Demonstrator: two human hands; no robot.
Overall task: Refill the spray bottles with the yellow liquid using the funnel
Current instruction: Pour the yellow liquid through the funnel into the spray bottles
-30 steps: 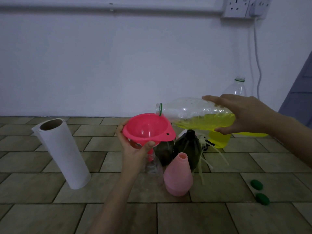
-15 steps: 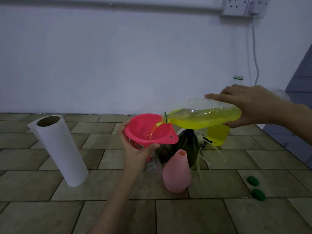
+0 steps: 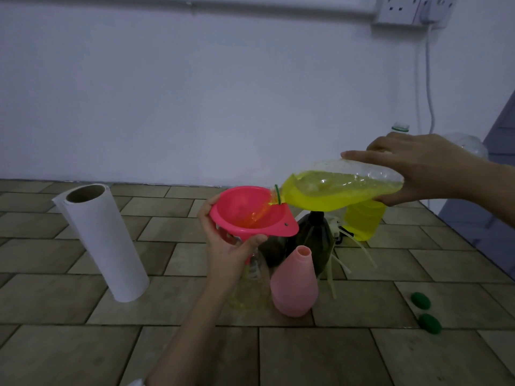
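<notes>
Plain white wall (image 3: pixel 223 93) behind, dim bluish light. Conduit strip (image 3: pixel 195 2) along top edge. Double socket (image 3: pixel 397 8) top right, plug in, white cable (image 3: pixel 429 79) hanging down. Brown tiled floor (image 3: pixel 83 344), staggered rectangular tiles, pale grout. Dark grey panel (image 3: pixel 498 168) at far right.

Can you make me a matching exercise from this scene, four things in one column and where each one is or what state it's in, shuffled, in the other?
Things:
1. funnel
2. paper towel roll
3. green caps
4. pink bottle

States:
A. lying on the tiles at the right, off any bottle
B. standing open-necked, nothing poured into it
C. held by the left hand, yellow liquid streaming in
D. standing on end at the left

Pairs: 1-C, 2-D, 3-A, 4-B
</notes>
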